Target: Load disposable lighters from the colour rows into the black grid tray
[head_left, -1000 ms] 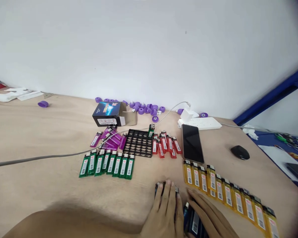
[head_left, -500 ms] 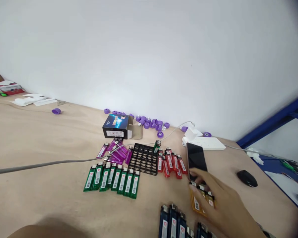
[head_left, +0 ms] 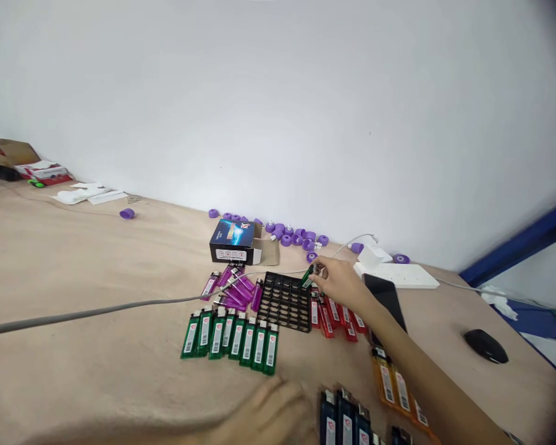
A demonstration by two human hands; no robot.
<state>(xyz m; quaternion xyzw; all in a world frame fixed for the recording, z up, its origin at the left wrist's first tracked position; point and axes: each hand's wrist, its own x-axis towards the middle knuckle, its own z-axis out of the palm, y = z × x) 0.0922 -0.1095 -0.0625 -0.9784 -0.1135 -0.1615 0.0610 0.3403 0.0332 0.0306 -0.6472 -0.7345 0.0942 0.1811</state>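
My right hand reaches across to the back right corner of a black gridded tray. Its thumb and fingertips are pinched on a lighter at a green lighter that leans in the tray; the fingers partly cover it. My left hand is low over the table, smeared by motion, so its grip does not show. Left of the tray lie purple lighters, with a row of green lighters in front of them. Red lighters lie right of the tray, partly under my right hand.
Orange lighters and dark blue lighters lie near the front right. Behind the tray are an opened box and purple caps. A grey cable crosses the table. A phone, power strip and mouse are at right.
My right hand has moved from the orange lighters to the green lighter at the tray's corner. My left hand has come into view at the bottom. The view has shifted somewhat.
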